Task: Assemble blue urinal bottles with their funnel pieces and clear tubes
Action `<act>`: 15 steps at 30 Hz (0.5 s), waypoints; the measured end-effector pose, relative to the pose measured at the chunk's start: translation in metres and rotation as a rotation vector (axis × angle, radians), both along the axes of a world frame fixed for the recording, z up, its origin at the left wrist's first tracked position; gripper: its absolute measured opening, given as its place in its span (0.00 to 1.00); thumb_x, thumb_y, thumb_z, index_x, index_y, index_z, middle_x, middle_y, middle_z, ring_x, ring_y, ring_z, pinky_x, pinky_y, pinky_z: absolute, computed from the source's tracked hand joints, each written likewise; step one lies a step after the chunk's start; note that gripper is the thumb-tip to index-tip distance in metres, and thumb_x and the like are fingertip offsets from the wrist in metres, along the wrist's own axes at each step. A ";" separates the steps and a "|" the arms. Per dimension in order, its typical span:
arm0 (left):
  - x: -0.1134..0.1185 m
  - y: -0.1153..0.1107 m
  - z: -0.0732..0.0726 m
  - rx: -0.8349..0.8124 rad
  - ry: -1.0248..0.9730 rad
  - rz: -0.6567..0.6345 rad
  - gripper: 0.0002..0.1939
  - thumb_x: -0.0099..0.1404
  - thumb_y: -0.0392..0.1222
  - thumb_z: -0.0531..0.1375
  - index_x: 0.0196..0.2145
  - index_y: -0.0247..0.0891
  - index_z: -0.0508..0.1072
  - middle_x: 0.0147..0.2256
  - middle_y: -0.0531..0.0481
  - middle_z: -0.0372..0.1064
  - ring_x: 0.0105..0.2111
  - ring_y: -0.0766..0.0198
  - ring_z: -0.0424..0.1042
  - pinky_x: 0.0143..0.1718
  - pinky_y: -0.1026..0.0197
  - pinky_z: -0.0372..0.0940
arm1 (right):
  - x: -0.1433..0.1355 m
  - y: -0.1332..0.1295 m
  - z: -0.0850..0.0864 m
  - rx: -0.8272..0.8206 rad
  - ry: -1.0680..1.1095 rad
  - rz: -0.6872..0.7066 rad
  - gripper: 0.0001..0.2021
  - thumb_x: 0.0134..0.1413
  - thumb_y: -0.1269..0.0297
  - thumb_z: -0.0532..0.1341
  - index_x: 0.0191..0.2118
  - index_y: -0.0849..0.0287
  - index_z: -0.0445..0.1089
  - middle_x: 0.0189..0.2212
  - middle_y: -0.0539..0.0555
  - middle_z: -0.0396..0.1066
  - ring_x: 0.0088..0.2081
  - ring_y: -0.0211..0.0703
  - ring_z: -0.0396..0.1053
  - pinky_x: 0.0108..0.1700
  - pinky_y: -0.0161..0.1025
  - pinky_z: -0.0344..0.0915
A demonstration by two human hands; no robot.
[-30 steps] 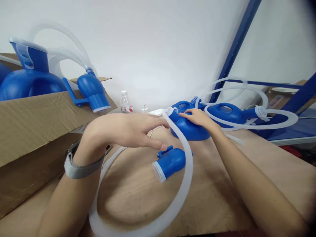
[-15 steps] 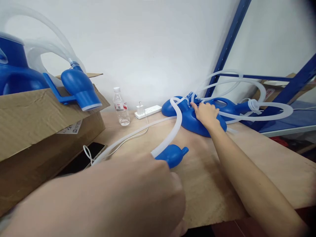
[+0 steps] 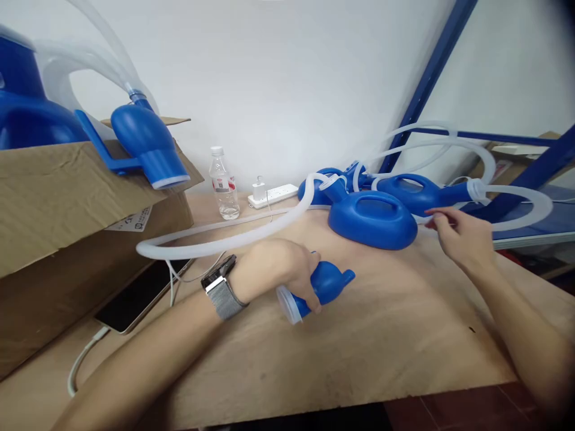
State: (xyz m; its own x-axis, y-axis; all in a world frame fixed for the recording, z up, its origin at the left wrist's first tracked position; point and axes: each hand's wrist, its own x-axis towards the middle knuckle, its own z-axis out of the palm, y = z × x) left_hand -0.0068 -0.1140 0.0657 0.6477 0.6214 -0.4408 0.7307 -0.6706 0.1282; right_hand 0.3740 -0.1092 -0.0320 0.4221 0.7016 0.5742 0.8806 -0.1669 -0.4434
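My left hand point(image 3: 278, 269), with a metal-band watch on the wrist, grips a small blue funnel-shaped cup point(image 3: 326, 286) lying on the wooden table point(image 3: 381, 335). A white corrugated hose point(image 3: 233, 242) loops from near that hand up to a flat blue bottle with a handle point(image 3: 372, 220). My right hand point(image 3: 462, 236) hovers just right of that bottle with fingers loosely curled and nothing in it. A second blue bottle point(image 3: 422, 194) with its own hose coils point(image 3: 507, 209) lies behind.
A cardboard box point(image 3: 67, 197) at left holds more blue bottles and a blue cup point(image 3: 144, 146). A phone point(image 3: 135, 299) on a cable lies beside it. A water bottle point(image 3: 223, 191) and a power strip point(image 3: 274, 194) stand by the wall. Blue shelf struts point(image 3: 426, 84) rise at right.
My right hand has let go of the flat blue bottle and drawn back to the right. My left hand has come down and closed on the small blue cup.
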 end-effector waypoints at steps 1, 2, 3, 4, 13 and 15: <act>0.002 0.001 0.001 -0.021 0.040 -0.021 0.43 0.57 0.62 0.67 0.66 0.46 0.68 0.52 0.40 0.79 0.45 0.43 0.79 0.44 0.50 0.71 | 0.006 -0.006 -0.008 -0.040 -0.045 -0.012 0.14 0.58 0.61 0.55 0.44 0.50 0.76 0.35 0.63 0.81 0.44 0.57 0.79 0.52 0.50 0.69; 0.004 0.000 0.001 -0.030 0.063 -0.047 0.44 0.57 0.62 0.67 0.68 0.45 0.67 0.53 0.39 0.78 0.44 0.42 0.79 0.42 0.50 0.71 | 0.010 -0.010 -0.015 -0.084 -0.098 -0.031 0.14 0.58 0.60 0.56 0.44 0.48 0.77 0.37 0.64 0.82 0.45 0.59 0.79 0.51 0.51 0.69; 0.005 -0.001 0.001 -0.026 0.071 -0.074 0.45 0.57 0.60 0.67 0.69 0.44 0.65 0.55 0.37 0.76 0.44 0.42 0.79 0.41 0.50 0.71 | 0.012 -0.012 -0.020 -0.110 -0.158 -0.037 0.15 0.58 0.59 0.56 0.46 0.46 0.76 0.43 0.64 0.82 0.49 0.61 0.78 0.52 0.53 0.69; 0.005 -0.003 0.002 -0.016 0.067 -0.098 0.46 0.57 0.58 0.68 0.70 0.45 0.64 0.57 0.37 0.75 0.45 0.42 0.79 0.41 0.50 0.71 | 0.013 -0.011 -0.023 -0.123 -0.216 -0.028 0.16 0.59 0.58 0.55 0.49 0.45 0.76 0.50 0.64 0.80 0.55 0.61 0.76 0.54 0.53 0.68; -0.012 -0.035 0.033 0.022 -0.260 -0.395 0.47 0.55 0.57 0.71 0.70 0.56 0.62 0.66 0.47 0.67 0.56 0.43 0.73 0.56 0.51 0.67 | 0.022 0.008 -0.037 -0.353 -0.227 0.148 0.22 0.61 0.59 0.52 0.57 0.55 0.73 0.59 0.72 0.73 0.61 0.66 0.71 0.61 0.56 0.67; -0.020 -0.032 0.043 0.025 -0.399 -0.463 0.50 0.55 0.58 0.70 0.72 0.57 0.58 0.65 0.49 0.68 0.59 0.44 0.71 0.59 0.50 0.65 | 0.023 0.004 -0.035 -0.343 -0.224 0.152 0.18 0.62 0.57 0.53 0.51 0.54 0.74 0.52 0.70 0.78 0.55 0.66 0.75 0.56 0.55 0.71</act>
State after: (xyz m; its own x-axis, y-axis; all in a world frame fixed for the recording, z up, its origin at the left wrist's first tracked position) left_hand -0.0265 -0.1459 0.1087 0.9651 0.2430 -0.0977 0.2615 -0.9134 0.3119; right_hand 0.3972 -0.1051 -0.0671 0.1907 0.9122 0.3627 0.9747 -0.1322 -0.1801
